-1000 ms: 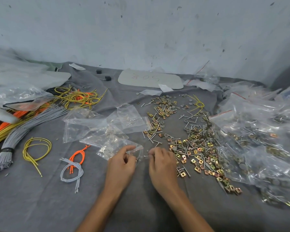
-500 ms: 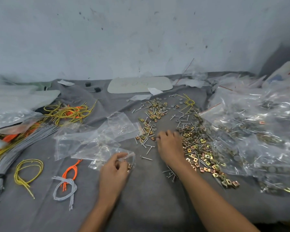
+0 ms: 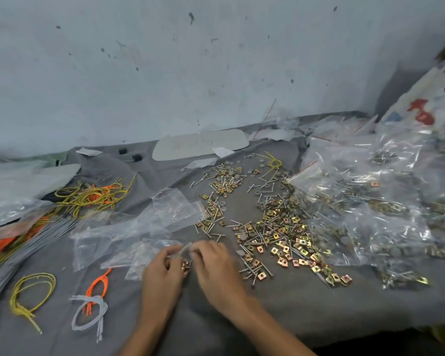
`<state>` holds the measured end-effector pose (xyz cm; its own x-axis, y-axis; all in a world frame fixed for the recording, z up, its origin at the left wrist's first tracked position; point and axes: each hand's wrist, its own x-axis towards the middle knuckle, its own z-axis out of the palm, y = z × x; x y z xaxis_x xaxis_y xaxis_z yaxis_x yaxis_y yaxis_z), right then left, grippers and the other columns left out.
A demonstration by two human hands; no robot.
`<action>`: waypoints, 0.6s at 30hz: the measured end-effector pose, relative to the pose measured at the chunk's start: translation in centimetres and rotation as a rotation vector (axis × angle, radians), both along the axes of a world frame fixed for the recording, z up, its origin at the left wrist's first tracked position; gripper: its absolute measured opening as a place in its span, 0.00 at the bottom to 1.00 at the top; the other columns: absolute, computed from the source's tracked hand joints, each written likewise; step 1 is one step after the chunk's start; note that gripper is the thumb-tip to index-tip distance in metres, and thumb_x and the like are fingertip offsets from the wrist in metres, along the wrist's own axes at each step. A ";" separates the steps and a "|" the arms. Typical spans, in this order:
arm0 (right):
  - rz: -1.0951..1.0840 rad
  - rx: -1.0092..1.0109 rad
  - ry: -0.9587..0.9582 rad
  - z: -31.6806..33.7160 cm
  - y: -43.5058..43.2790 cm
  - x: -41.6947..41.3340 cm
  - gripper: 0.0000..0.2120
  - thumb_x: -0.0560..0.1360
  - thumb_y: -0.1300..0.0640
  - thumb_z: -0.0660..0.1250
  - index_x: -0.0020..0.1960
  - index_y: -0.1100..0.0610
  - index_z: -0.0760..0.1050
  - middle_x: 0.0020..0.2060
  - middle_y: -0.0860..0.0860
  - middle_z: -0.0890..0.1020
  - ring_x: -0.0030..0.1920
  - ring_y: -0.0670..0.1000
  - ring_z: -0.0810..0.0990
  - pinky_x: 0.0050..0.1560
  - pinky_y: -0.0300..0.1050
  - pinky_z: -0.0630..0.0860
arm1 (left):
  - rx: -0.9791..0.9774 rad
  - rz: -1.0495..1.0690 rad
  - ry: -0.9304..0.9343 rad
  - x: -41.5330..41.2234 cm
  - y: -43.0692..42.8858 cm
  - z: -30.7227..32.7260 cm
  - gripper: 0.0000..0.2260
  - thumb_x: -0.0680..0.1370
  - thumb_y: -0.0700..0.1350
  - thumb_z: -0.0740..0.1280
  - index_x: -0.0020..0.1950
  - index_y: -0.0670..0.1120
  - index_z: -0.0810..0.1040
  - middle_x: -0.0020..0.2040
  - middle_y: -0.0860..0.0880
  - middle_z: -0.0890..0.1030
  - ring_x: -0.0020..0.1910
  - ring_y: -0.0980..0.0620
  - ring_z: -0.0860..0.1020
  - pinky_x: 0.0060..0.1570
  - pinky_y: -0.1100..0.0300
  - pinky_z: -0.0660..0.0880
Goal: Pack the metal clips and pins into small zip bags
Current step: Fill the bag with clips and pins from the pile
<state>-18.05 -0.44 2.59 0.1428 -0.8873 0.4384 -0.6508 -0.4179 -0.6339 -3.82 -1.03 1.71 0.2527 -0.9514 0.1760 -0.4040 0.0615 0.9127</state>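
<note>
Brass clips [image 3: 186, 265] lay in the small zip bag [image 3: 149, 255]; left hand [image 3: 162, 274] pinched its mouth, right hand [image 3: 216, 268] alongside, grip unclear. Filling step; pins [image 3: 209, 227] seemingly next.

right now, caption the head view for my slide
Left hand and right hand hold a small zip bag beside the loose pile of clips and pins.

Your hands hide the bit that matters

Your right hand [image 3: 216, 273] is motion-blurred, so you can't tell if it pinches the small clear plastic zip bag [image 3: 144, 258] or just touches it; your left hand [image 3: 162, 276] covers much of the bag. Writing on the pale rounded card [image 3: 201, 143] is too faint to read, and the grey wire bundle [image 3: 36, 242] runs off the left edge.
</note>
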 end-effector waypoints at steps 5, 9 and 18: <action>0.035 -0.075 0.213 -0.7 0.3 0.4 0.13 0.82 0.55 0.56 0.64 0.53 0.73 0.54 0.53 0.79 0.56 0.57 0.74 0.57 0.52 0.71 | -0.031 0.012 -0.010 -0.1 -0.1 0.0 0.16 0.71 0.48 0.61 0.54 0.48 0.82 0.44 0.53 0.86 0.43 0.61 0.82 0.45 0.65 0.77; 0.062 -0.100 0.143 -0.3 0.6 0.3 0.12 0.80 0.59 0.59 0.62 0.54 0.72 0.53 0.53 0.83 0.52 0.58 0.76 0.54 0.49 0.69 | -0.032 0.030 -0.042 -0.2 0.1 0.0 0.14 0.72 0.49 0.61 0.52 0.51 0.82 0.45 0.53 0.86 0.45 0.57 0.83 0.49 0.52 0.79; -0.281 -0.096 0.104 0.7 -1.5 -8.2 0.05 0.78 0.57 0.65 0.53 0.53 0.78 0.46 0.49 0.82 0.48 0.53 0.76 0.53 0.51 0.73 | -0.025 0.049 -0.071 -0.3 0.3 0.1 0.14 0.73 0.49 0.61 0.53 0.51 0.83 0.45 0.53 0.86 0.45 0.54 0.83 0.51 0.48 0.80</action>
<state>-26.24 -1.98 3.32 -0.0540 -0.8535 0.5184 -0.8087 -0.2672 -0.5241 -4.16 -0.76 1.85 0.2854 -0.9332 0.2182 -0.4704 0.0620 0.8803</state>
